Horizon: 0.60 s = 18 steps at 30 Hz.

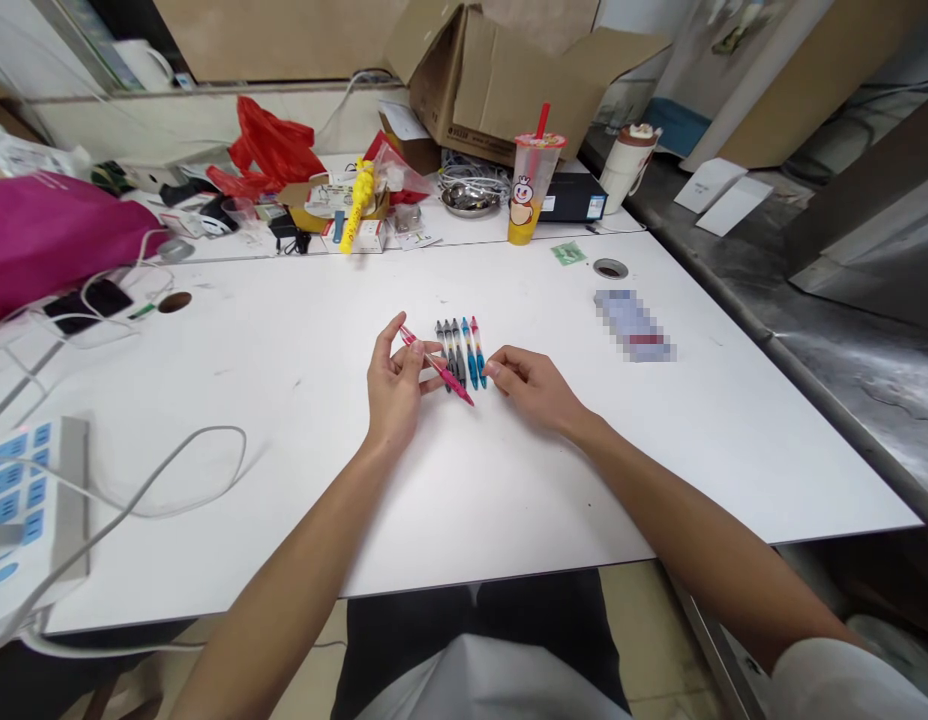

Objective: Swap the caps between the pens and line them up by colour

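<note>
My left hand (pixel 395 385) holds a pink pen (pixel 441 370) between thumb and fingers, slanted down to the right across the white table (pixel 299 400). Just right of it lie several pens in a row: two grey ones (pixel 452 345) and two blue ones (pixel 473 348), side by side. My right hand (pixel 530 385) rests on the table beside the blue pens, fingers curled, its fingertips at the row's near end. Whether it pinches a pen I cannot make out.
A yellow drink cup with a red straw (pixel 531 185) and an open cardboard box (pixel 501 70) stand at the back. A blurred card (pixel 633 326) lies right. A power strip (pixel 29 500) and white cable (pixel 171 470) lie left, by a magenta bag (pixel 51 230).
</note>
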Each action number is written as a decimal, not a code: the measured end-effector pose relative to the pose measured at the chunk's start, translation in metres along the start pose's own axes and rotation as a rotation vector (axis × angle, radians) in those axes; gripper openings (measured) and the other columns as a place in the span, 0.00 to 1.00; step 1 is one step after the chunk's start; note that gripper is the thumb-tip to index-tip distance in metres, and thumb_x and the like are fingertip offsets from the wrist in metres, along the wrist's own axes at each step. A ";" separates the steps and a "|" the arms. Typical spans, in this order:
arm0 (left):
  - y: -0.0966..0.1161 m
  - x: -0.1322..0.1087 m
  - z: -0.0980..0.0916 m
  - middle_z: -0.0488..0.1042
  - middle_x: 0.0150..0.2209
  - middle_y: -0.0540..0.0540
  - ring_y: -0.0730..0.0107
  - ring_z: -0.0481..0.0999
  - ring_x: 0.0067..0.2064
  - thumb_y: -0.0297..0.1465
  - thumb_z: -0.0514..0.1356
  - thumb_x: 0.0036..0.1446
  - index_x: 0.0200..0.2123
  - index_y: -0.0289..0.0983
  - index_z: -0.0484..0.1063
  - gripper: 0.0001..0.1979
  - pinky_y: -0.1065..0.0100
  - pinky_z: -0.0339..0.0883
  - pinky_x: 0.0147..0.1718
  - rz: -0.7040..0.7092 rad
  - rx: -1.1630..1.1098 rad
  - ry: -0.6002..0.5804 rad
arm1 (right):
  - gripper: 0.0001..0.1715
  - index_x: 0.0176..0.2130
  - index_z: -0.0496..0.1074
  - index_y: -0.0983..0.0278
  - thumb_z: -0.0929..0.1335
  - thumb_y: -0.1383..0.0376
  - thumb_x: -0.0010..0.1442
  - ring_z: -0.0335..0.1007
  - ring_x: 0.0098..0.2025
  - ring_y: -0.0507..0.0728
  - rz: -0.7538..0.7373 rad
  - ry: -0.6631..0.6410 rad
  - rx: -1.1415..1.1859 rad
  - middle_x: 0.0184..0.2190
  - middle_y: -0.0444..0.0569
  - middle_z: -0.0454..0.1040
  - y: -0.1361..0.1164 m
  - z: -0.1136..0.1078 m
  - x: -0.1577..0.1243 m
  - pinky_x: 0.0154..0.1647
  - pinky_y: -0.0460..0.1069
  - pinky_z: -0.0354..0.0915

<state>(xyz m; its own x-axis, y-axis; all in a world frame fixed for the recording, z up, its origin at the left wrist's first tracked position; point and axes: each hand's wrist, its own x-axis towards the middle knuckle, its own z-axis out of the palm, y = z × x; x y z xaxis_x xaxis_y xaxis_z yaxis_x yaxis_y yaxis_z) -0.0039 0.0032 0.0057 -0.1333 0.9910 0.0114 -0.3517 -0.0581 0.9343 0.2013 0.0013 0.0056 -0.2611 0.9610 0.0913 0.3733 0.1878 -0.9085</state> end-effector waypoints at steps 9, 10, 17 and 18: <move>-0.005 -0.003 0.007 0.81 0.51 0.42 0.61 0.82 0.49 0.37 0.71 0.56 0.66 0.48 0.64 0.36 0.63 0.79 0.43 -0.066 0.001 -0.065 | 0.24 0.23 0.62 0.61 0.64 0.52 0.67 0.49 0.23 0.51 -0.072 -0.134 -0.256 0.19 0.40 0.58 -0.005 0.016 -0.008 0.27 0.49 0.48; -0.006 -0.003 0.007 0.80 0.54 0.41 0.60 0.82 0.51 0.37 0.71 0.57 0.64 0.47 0.67 0.33 0.63 0.79 0.44 -0.058 0.010 -0.052 | 0.25 0.22 0.60 0.61 0.64 0.52 0.67 0.48 0.23 0.51 -0.055 -0.079 -0.288 0.19 0.40 0.57 -0.005 0.014 -0.007 0.27 0.50 0.48; -0.003 0.002 0.000 0.81 0.36 0.39 0.64 0.81 0.36 0.46 0.59 0.66 0.28 0.36 0.78 0.22 0.68 0.73 0.32 -0.072 0.149 -0.009 | 0.28 0.19 0.59 0.61 0.62 0.54 0.67 0.48 0.23 0.51 0.175 0.119 -0.673 0.18 0.43 0.59 0.006 -0.006 0.007 0.29 0.50 0.46; -0.002 0.002 0.000 0.81 0.34 0.40 0.65 0.80 0.34 0.45 0.58 0.66 0.26 0.36 0.77 0.22 0.68 0.72 0.31 -0.076 0.153 -0.006 | 0.28 0.19 0.59 0.61 0.62 0.54 0.67 0.49 0.23 0.52 0.196 0.103 -0.715 0.18 0.43 0.60 0.008 -0.006 0.008 0.29 0.50 0.46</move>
<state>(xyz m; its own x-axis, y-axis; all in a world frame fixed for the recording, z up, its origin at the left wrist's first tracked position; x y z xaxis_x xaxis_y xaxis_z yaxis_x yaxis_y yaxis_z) -0.0032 0.0058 0.0036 -0.1066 0.9925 -0.0593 -0.2156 0.0351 0.9758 0.2078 0.0121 0.0015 -0.0590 0.9980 0.0242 0.9011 0.0637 -0.4288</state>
